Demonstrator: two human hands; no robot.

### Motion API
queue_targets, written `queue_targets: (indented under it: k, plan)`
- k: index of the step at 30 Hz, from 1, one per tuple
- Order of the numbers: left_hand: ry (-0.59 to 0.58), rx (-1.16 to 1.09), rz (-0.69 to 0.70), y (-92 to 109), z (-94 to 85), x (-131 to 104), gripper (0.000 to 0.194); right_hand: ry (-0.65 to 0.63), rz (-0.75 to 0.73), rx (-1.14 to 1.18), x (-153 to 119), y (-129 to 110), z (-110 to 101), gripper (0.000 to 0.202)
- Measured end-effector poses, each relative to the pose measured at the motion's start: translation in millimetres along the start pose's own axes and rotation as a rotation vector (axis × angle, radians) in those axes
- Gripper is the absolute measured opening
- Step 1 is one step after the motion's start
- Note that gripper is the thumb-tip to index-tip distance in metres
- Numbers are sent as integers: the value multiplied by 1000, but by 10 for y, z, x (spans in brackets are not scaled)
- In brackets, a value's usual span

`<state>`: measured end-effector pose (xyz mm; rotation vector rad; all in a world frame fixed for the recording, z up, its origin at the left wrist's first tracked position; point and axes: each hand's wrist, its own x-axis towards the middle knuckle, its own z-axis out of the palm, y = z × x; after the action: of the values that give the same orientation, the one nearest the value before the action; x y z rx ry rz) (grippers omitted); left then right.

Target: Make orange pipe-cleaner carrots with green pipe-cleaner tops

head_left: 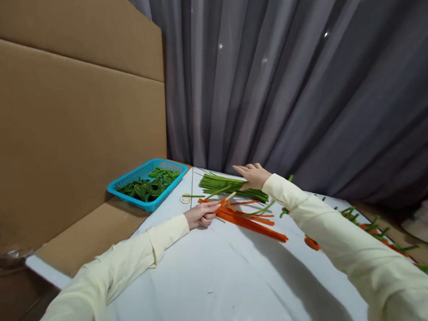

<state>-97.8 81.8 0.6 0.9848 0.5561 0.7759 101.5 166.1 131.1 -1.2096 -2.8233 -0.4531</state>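
My left hand (203, 214) is closed in a pinch at the near end of the orange pipe cleaners. At its fingertips is a small bent orange pipe cleaner (225, 203), with a pale stick (231, 196) showing beside it. A bundle of orange pipe cleaners (257, 222) lies on the table just right of this hand. Over the bundle of green pipe cleaners (219, 184) is my right hand (256, 176), its fingers stretched out. Whether its palm touches the green bundle is hidden.
A blue basket (151, 206) of green looped leaf shapes stands at the left on the white table (209, 281). Wire rings (185, 198) lie near it. Orange-and-green pieces (383, 238) line the right edge. Cardboard (66, 103) and a grey curtain (266, 76) rise behind.
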Motion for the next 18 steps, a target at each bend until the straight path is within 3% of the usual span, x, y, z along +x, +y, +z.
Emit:
queue_targets:
  k: [2, 6, 11, 12, 15, 18]
  plan:
    - [-8, 2, 1, -1, -17, 1, 23, 56, 5, 45, 49, -18, 19, 63]
    - [-17, 3, 6, 7, 26, -17, 17, 130, 61, 191, -73, -24, -22, 40]
    - [-24, 32, 30, 18, 359, -78, 26, 16, 60, 449, -764, -198, 84, 32]
    - [-24, 61, 23, 10, 451, -87, 29, -32, 24, 539, -944, -262, 123, 28]
    - [-40, 210, -11, -44, 722, -79, 35, -209, -8, 1241, -1426, -483, 271, 32]
    - [-64, 418, -33, -116, 947, 0, 37, -110, 160, 1475, -1729, -679, 472, 28]
